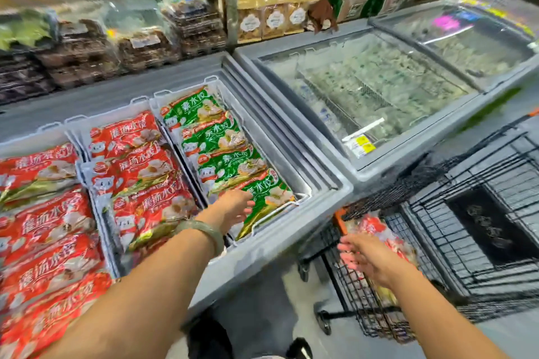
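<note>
I stand at an open chest freezer [326, 195] filled with frozen dumpling bags. My left hand [233, 207], with a green bangle on the wrist, reaches into the right basket, fingers extended onto the nearest green dumpling bag [271, 192]. Three more green bags [215, 137] lie behind it in a row. My right hand [367, 256] hovers with spread fingers over a red bag [376, 230] lying in the black wire shopping cart [437, 242]. Whether the right hand touches that bag is unclear because of blur.
Red dumpling bags [137, 160] fill the freezer's left and middle baskets. A second freezer with a sliding glass lid [379, 90] stands to the right, a third [466, 38] behind it. Shelves of packaged food [145, 38] run along the back. Grey floor [262, 294] lies below me.
</note>
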`<state>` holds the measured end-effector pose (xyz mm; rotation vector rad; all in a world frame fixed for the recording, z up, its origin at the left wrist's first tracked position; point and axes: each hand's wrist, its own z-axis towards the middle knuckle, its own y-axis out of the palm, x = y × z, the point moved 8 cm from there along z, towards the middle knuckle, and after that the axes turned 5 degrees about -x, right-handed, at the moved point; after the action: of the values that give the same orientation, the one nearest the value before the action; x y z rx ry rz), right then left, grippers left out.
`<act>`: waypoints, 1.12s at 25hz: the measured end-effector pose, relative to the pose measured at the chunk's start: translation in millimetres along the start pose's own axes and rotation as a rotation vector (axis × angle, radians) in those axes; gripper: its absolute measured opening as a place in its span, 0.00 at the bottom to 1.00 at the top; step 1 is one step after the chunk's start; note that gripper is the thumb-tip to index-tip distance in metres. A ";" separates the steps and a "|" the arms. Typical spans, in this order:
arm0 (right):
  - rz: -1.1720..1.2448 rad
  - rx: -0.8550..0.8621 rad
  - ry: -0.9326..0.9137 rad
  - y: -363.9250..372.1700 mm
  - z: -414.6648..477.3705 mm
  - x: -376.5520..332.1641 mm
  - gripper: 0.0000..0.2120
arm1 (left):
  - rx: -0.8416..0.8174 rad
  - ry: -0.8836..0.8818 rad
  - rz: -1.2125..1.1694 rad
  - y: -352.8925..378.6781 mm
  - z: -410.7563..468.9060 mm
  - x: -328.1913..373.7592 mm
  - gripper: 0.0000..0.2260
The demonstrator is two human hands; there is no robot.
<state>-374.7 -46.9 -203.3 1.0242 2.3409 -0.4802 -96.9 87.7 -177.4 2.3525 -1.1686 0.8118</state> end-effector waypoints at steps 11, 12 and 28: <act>0.091 0.212 0.089 -214.9 -45.4 119.4 0.10 | -0.195 -0.081 0.357 227.5 3.1 -48.0 0.07; 0.115 0.228 0.093 -226.5 -47.8 128.1 0.08 | -0.207 -0.085 0.422 243.6 5.1 -51.9 0.09; 0.306 0.166 0.220 -262.2 46.7 134.3 0.08 | -0.324 -0.303 0.801 379.4 133.5 -67.4 0.07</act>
<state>-633.3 -165.1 -293.1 1.5540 2.3001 -0.4672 -394.7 -167.3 -289.6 1.7503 -2.2404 0.4270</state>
